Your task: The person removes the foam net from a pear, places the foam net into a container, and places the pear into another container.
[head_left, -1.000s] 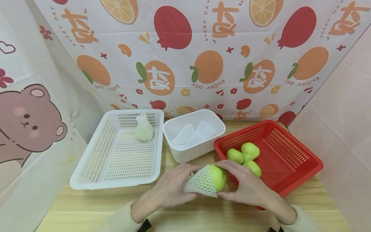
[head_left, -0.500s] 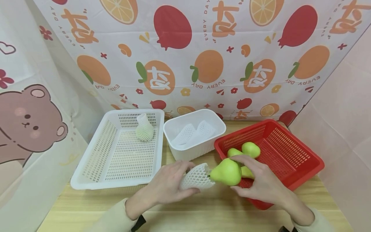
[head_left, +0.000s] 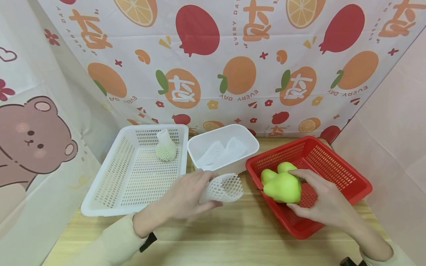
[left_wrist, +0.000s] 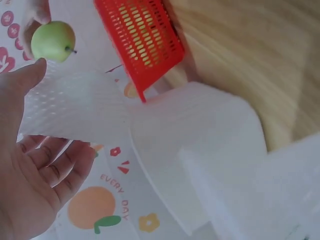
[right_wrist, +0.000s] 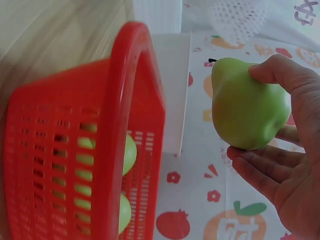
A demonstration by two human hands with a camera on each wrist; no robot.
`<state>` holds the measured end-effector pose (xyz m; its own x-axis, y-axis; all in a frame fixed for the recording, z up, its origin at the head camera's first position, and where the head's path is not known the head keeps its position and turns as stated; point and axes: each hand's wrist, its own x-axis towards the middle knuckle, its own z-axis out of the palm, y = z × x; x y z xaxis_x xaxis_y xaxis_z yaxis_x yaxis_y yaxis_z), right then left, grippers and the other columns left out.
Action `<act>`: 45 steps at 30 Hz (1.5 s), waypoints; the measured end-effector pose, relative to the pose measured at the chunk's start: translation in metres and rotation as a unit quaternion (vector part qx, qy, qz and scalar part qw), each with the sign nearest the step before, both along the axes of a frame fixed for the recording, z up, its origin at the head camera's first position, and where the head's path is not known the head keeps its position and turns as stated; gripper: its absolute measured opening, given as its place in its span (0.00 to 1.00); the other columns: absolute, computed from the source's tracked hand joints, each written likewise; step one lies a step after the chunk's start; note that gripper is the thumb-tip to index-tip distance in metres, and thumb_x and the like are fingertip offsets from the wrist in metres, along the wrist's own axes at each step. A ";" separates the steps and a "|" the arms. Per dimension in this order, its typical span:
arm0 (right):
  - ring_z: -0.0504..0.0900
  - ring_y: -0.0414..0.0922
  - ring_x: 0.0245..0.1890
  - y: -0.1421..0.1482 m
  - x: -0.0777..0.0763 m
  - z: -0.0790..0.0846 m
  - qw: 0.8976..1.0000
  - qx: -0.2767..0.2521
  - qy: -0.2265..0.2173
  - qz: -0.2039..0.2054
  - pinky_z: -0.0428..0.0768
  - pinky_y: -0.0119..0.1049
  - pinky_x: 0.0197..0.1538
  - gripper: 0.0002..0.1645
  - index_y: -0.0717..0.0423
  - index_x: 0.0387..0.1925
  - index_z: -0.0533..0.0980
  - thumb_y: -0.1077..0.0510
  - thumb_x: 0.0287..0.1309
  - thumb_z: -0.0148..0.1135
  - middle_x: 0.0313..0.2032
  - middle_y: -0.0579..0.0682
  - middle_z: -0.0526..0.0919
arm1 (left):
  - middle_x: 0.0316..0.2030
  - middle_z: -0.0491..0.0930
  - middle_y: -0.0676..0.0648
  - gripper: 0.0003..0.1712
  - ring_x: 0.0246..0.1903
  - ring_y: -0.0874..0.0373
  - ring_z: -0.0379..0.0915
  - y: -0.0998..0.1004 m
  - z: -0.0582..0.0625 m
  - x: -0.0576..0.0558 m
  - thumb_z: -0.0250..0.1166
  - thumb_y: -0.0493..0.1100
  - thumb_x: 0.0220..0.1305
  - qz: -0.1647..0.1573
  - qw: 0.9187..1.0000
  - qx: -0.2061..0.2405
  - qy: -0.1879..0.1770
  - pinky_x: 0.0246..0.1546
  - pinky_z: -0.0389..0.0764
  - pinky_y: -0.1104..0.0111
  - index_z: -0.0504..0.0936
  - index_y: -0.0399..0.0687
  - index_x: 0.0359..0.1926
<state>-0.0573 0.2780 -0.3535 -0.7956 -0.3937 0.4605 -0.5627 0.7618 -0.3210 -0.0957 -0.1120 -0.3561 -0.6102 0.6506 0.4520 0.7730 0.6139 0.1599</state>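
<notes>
My left hand (head_left: 184, 194) holds a white foam net sleeve (head_left: 223, 188) between thumb and fingers, its wide mouth facing right. In the left wrist view the net sleeve (left_wrist: 70, 105) hangs loosely spread, with no fruit in it. My right hand (head_left: 324, 199) grips a green pear (head_left: 283, 187) over the near left part of the red basket (head_left: 361, 190). The right wrist view shows the thumb on one side of that pear (right_wrist: 247, 105), fingertips under the other, its dark stem pointing away from the palm. Two more pears (head_left: 267, 175) lie in the basket, partly hidden behind the held one.
A white slatted basket (head_left: 133, 211) at the left holds one pear in a foam net (head_left: 166, 149). Between the baskets stands a white tub (head_left: 247, 136) with foam net sleeves (head_left: 213, 153) inside. A fruit-print cloth (head_left: 206, 81) hangs behind.
The pear has come out of the net sleeve and moved right with my right hand, over the red basket. My left hand has shifted slightly left and up, keeping the sleeve.
</notes>
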 end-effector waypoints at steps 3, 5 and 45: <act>0.85 0.39 0.47 0.006 -0.001 0.002 1.000 0.009 0.008 -0.002 0.74 0.09 0.55 0.56 0.46 0.66 0.76 0.56 0.28 0.91 0.57 0.41 0.85 | 0.41 0.87 0.52 0.40 0.40 0.60 0.84 -0.001 0.009 -0.006 0.82 0.62 0.51 0.003 1.000 -0.002 -0.011 0.36 0.86 0.65 0.76 0.48 0.58; 0.86 0.40 0.47 0.010 -0.001 0.002 1.000 0.015 0.010 -0.004 0.73 0.09 0.55 0.56 0.47 0.66 0.76 0.56 0.27 0.91 0.57 0.42 0.85 | 0.41 0.86 0.51 0.40 0.39 0.59 0.84 -0.001 0.016 -0.010 0.82 0.61 0.51 0.006 1.000 -0.001 -0.018 0.35 0.85 0.65 0.76 0.48 0.58; 0.82 0.35 0.44 0.058 -0.016 -0.010 0.994 0.067 -0.040 -0.076 0.86 0.35 0.43 0.51 0.46 0.63 0.77 0.53 0.32 0.90 0.53 0.43 0.87 | 0.57 0.85 0.37 0.52 0.49 0.43 0.86 0.001 0.010 -0.140 0.77 0.61 0.61 0.116 0.965 -0.117 -0.203 0.48 0.87 0.51 0.63 0.38 0.73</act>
